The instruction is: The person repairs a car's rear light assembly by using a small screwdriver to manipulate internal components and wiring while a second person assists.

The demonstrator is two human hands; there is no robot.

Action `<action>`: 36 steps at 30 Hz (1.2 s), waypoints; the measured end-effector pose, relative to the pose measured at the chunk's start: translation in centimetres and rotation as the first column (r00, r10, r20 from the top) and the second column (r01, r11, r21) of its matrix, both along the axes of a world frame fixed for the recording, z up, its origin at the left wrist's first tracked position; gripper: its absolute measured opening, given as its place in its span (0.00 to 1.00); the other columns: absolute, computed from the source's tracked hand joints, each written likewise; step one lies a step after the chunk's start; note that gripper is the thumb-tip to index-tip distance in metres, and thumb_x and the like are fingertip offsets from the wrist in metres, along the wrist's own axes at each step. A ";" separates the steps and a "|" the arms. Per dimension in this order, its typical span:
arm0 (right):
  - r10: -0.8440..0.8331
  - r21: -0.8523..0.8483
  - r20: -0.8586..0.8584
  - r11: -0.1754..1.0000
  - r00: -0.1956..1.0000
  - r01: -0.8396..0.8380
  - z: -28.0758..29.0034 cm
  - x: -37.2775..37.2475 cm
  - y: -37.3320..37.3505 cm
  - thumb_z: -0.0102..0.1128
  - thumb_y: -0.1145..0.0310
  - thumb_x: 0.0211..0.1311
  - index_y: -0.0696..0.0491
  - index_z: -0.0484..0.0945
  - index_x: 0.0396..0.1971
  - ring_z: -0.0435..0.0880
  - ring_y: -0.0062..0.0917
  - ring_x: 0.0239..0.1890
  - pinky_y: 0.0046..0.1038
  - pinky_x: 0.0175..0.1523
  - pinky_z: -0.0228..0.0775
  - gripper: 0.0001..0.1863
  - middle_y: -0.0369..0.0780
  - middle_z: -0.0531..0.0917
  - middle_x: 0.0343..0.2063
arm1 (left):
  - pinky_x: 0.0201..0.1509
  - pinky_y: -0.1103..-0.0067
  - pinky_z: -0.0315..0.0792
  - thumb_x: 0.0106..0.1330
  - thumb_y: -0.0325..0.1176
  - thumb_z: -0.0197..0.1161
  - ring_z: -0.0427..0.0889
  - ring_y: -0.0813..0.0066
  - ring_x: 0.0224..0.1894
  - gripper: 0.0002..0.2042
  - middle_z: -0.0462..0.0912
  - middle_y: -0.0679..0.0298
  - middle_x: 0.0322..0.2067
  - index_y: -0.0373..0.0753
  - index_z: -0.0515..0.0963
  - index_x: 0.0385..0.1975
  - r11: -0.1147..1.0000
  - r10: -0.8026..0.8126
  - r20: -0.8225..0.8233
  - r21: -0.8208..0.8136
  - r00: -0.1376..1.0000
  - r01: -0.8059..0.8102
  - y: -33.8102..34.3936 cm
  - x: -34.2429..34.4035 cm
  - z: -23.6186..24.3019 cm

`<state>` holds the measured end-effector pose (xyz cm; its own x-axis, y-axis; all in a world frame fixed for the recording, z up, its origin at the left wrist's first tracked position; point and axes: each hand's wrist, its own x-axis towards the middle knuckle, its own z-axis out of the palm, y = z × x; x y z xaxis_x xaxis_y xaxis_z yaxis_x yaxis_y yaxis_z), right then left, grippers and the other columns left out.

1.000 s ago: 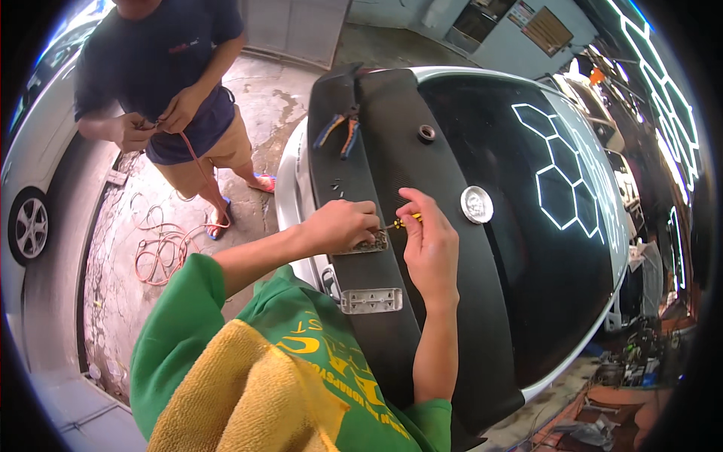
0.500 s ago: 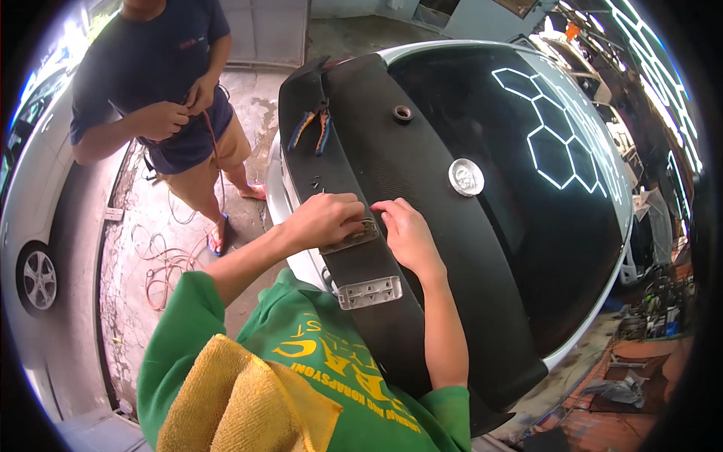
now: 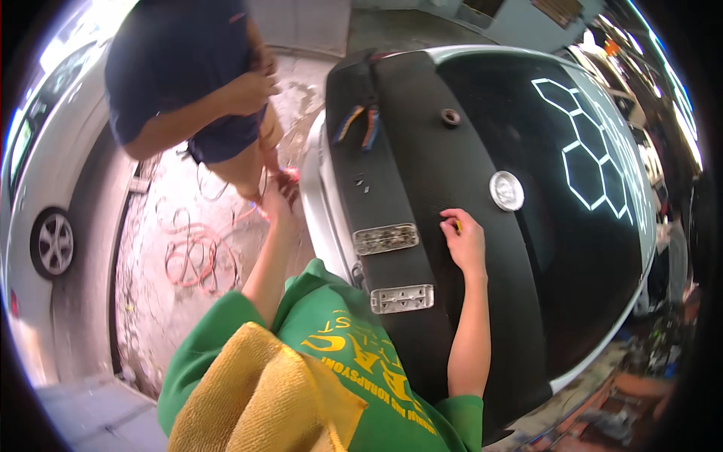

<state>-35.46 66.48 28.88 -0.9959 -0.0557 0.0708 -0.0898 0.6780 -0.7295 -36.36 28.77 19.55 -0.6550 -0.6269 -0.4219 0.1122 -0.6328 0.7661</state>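
Yellow lettering (image 3: 388,371) runs across the green shirt (image 3: 299,301).

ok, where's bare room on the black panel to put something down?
Panel centre, between the dark roll and right hand; also between the right forearm and rear window. Crowded: the left strip, with pliers, small bits and two rectangular pieces.

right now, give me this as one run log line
left hand: beside black car panel, grip unclear; right hand: pinching small yellow object; two silvery rectangular pieces: on panel; blue-orange pliers: lying on panel

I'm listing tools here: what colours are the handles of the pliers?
The pliers' handles are blue and orange, seen best in the head view.
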 end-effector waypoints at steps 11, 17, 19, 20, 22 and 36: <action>-0.066 0.050 0.005 0.997 0.998 0.065 0.1 0.5 -0.4 0.65 0.73 0.68 0.56 0.84 0.45 0.76 0.16 0.31 0.22 0.36 0.69 0.09 0.34 0.81 0.29 | 0.72 0.64 0.64 0.82 0.42 0.35 0.69 0.53 0.71 0.26 0.68 0.55 0.71 0.31 0.66 0.69 0.943 0.096 -0.279 0.332 0.955 0.003 7.2 -8.0 -7.5; -0.092 0.126 -0.127 0.986 0.988 0.108 -1.5 0.9 0.3 0.64 0.72 0.69 0.56 0.84 0.45 0.75 0.16 0.31 0.21 0.35 0.68 0.08 0.34 0.81 0.29 | 0.66 0.71 0.70 0.81 0.37 0.42 0.79 0.66 0.63 0.22 0.78 0.55 0.63 0.31 0.74 0.64 0.994 -0.078 -0.287 0.046 0.955 0.095 10.1 -7.2 -3.8; -0.130 0.144 -0.123 0.979 0.984 0.148 -1.2 1.3 -0.6 0.64 0.72 0.69 0.57 0.84 0.45 0.77 0.18 0.32 0.22 0.36 0.70 0.08 0.35 0.81 0.30 | 0.68 0.71 0.69 0.79 0.37 0.47 0.78 0.62 0.65 0.21 0.77 0.51 0.64 0.34 0.75 0.64 0.976 -0.168 -0.266 -0.183 0.949 0.122 10.3 -7.4 -2.3; -0.114 0.168 -0.170 0.975 0.979 0.143 -1.3 1.5 -0.9 0.63 0.73 0.69 0.56 0.84 0.45 0.77 0.19 0.32 0.23 0.36 0.70 0.08 0.35 0.81 0.31 | 0.70 0.69 0.67 0.79 0.37 0.48 0.75 0.58 0.68 0.21 0.73 0.50 0.67 0.35 0.74 0.66 0.932 -0.183 -0.252 -0.351 0.950 0.087 10.4 -7.6 -2.5; -0.081 0.219 -0.261 0.965 0.962 0.141 -1.8 1.8 -1.4 0.63 0.73 0.69 0.56 0.84 0.44 0.77 0.20 0.32 0.23 0.36 0.71 0.08 0.36 0.81 0.32 | 0.75 0.66 0.63 0.77 0.38 0.50 0.67 0.50 0.73 0.23 0.64 0.46 0.73 0.36 0.71 0.68 0.761 -0.211 -0.220 -0.649 0.952 0.019 10.0 -7.4 -2.5; -0.071 0.433 -0.247 0.884 0.966 0.175 0.1 2.0 -4.6 0.66 0.71 0.66 0.47 0.83 0.49 0.84 0.34 0.34 0.35 0.38 0.77 0.12 0.37 0.79 0.35 | 0.82 0.66 0.43 0.73 0.52 0.55 0.41 0.44 0.81 0.39 0.44 0.40 0.78 0.35 0.53 0.77 0.394 -0.616 -0.015 -0.872 0.788 0.291 4.6 -9.7 -4.4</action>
<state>-33.47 61.87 28.97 -0.9591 -0.0113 0.2830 -0.1047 0.9426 -0.3172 -46.10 33.35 15.11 -0.9276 -0.1316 0.3495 0.3195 0.2049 0.9252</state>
